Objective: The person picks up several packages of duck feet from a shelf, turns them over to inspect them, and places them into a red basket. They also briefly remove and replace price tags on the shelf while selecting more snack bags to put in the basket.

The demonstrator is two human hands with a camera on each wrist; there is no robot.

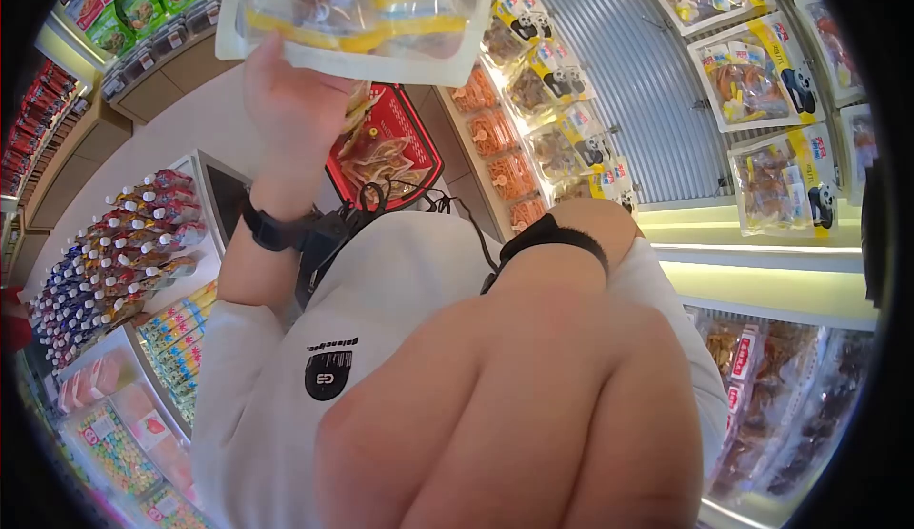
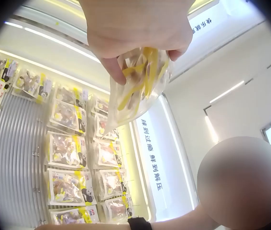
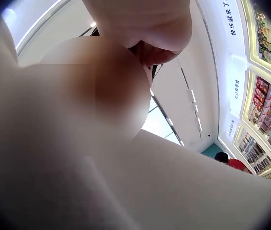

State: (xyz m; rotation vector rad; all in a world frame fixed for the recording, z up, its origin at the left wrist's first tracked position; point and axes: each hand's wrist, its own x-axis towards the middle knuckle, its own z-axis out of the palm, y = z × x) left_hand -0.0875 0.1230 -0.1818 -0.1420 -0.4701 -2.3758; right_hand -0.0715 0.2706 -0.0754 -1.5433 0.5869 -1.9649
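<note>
My left hand [image 1: 295, 115] holds up a clear plastic food pack [image 1: 367, 10] with a pale border and yellow strips, at the top of the head view. In the left wrist view, thumb and fingers of this hand [image 2: 138, 26] pinch the pack's upper edge, and the pack [image 2: 142, 91] hangs below them. My right hand [image 1: 533, 396] looms large and blurred before the head camera, its fingertips beyond the lower edge. In the right wrist view that hand [image 3: 149, 28] is raised beside the head, fingers bent; I cannot tell whether they grip anything.
Below the left hand stands a red shopping basket [image 1: 433, 143] with packs inside. Similar panda-printed packs [image 1: 747, 77] hang on a ribbed wall rack [image 1: 614, 62] at the right. Many capped pouches [image 1: 133, 234] fill a display at the left. Cables [image 1: 400, 191] hang by the shirt.
</note>
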